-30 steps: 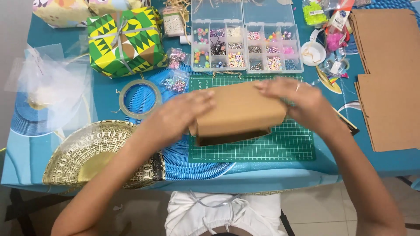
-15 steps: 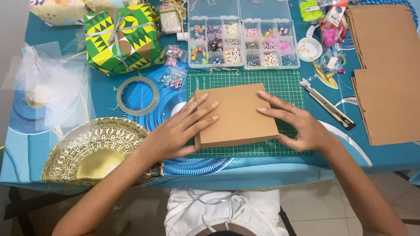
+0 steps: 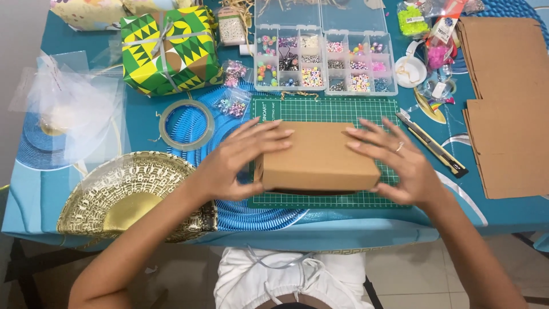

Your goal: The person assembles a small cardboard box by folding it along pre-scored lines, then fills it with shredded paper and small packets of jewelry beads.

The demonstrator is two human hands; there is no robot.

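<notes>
A closed brown cardboard box (image 3: 317,157) lies on the green cutting mat (image 3: 343,111) in the middle of the table. My left hand (image 3: 237,160) grips the box's left end, fingers spread across its top and thumb at the near side. My right hand (image 3: 397,166) holds the right end the same way, with a ring on one finger. Both hands press on the box from the sides and top.
Behind the mat stands a clear bead organiser (image 3: 326,63). A green and yellow wrapped gift box (image 3: 168,48) and a tape roll (image 3: 186,124) sit at the left, a gold plate (image 3: 126,197) near left. A utility knife (image 3: 432,143) and flat cardboard sheets (image 3: 506,103) lie right.
The box was lifted and tilted a second ago, then set flat on the mat. My hands have slid from its top to its two ends.
</notes>
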